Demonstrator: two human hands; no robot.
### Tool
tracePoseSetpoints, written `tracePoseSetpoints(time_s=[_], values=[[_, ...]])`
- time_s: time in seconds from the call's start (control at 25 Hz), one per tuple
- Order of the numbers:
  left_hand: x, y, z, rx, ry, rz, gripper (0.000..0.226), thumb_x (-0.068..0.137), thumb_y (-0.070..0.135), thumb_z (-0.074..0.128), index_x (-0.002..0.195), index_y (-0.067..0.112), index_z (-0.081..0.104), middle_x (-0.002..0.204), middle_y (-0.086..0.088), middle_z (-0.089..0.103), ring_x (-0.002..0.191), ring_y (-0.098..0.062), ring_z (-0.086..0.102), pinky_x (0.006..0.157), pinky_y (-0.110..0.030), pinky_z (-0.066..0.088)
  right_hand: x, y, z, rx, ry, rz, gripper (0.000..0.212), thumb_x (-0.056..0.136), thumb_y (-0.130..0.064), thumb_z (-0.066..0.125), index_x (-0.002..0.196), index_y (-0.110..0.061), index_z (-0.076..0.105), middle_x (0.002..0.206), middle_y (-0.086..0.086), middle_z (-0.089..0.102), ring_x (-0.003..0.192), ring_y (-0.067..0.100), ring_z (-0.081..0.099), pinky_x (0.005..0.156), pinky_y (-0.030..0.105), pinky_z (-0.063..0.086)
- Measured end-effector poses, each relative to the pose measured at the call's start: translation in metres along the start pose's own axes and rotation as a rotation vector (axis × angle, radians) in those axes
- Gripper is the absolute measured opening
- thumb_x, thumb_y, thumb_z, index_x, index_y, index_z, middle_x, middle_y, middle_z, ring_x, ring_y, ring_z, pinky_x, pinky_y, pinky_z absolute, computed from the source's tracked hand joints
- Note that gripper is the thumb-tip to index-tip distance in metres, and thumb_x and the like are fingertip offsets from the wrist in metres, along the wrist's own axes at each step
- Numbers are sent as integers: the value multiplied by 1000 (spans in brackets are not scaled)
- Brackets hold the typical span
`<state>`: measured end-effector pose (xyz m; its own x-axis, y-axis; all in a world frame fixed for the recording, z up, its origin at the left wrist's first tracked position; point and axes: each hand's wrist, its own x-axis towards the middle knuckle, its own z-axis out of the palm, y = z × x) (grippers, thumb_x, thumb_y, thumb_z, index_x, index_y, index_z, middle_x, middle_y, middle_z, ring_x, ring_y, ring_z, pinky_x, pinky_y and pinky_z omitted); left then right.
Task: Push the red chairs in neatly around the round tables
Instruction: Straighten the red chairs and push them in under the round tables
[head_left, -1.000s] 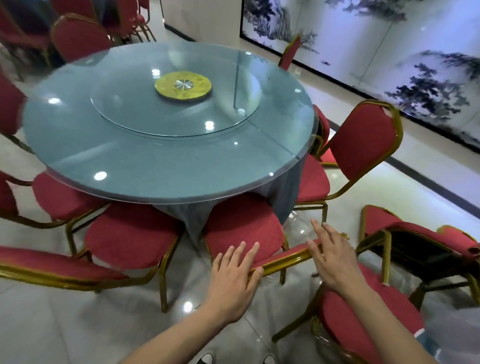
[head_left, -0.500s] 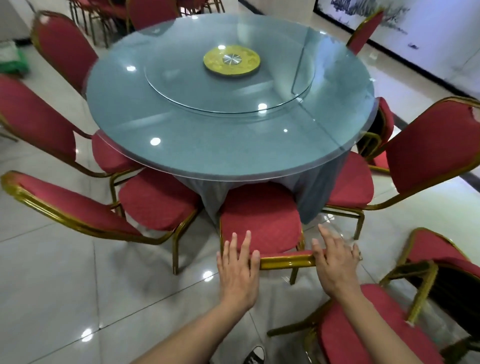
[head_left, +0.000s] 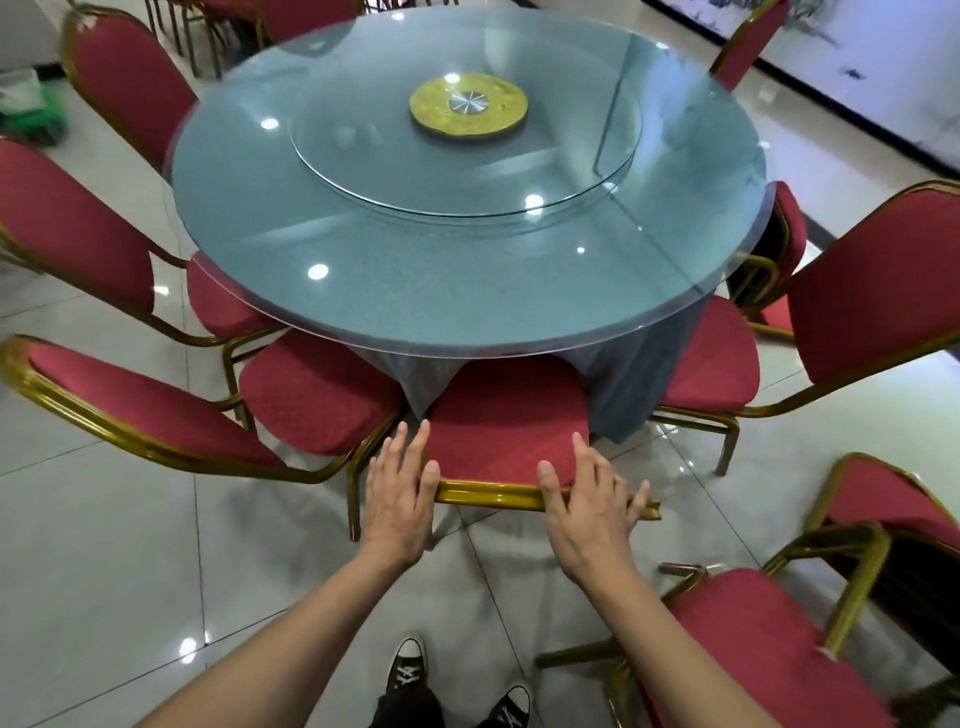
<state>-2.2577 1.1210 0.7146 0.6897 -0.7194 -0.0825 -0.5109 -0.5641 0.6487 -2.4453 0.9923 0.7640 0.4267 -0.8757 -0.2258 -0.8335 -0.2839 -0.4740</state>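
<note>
Both flat: left hand, right hand press red gold-framed chair's backrest, seemingly partly beneath round glass-topped table; no legible writing.

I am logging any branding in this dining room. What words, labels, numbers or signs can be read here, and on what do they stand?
None can be read.
The gold disc at the middle of the round table bears a pattern too fine to read as text.
The sneakers show only crossed laces.

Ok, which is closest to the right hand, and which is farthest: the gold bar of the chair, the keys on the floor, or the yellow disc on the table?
From the right hand:
1. Gold bar: right under the fingers.
2. Keys: on the floor, just to its right.
3. Yellow disc: far off, mid-table.
</note>
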Motion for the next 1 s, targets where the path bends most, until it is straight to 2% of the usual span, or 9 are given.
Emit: tracePoseSetpoints(time_s=[0.28,0.4,0.56,0.76,1.0], values=[[16,2,-15,42,-84,6,66,96,63,11,158,40,20,168,2,16,154,-16,11,125,-42,10,12,-6,2,11,-1,-9,87,88,-78,5,161,-32,20,160,4,34,149,27,26,123,55,-10],[16,8,-17,142,-105,-34,56,105,52,18,159,40,16,168,-1,14,154,-22,14,124,-45,14,13,-5,-2,20,-26,-15,87,88,-78,5,162,-33,15,161,6,31,151,27,23,123,55,-11],[14,14,-22,268,-157,-88,57,104,50,14,160,40,6,169,-2,8,156,-24,5,125,-46,5,11,-2,-2,24,-38,-40,83,90,-78,4,161,-37,11,162,6,30,151,26,22,123,54,-10],[7,33,-38,352,-197,45,70,92,67,-5,158,46,7,169,4,9,156,-20,0,126,-43,1,13,11,-12,-28,-55,-200,72,97,-72,10,161,-41,12,162,5,32,151,22,24,127,47,0],[-8,75,-58,320,-112,113,72,90,69,-7,157,48,9,168,8,11,156,-15,0,125,-41,1,15,25,-47,-1,36,-300,68,99,-70,11,160,-41,19,160,1,34,150,17,27,127,45,6]])
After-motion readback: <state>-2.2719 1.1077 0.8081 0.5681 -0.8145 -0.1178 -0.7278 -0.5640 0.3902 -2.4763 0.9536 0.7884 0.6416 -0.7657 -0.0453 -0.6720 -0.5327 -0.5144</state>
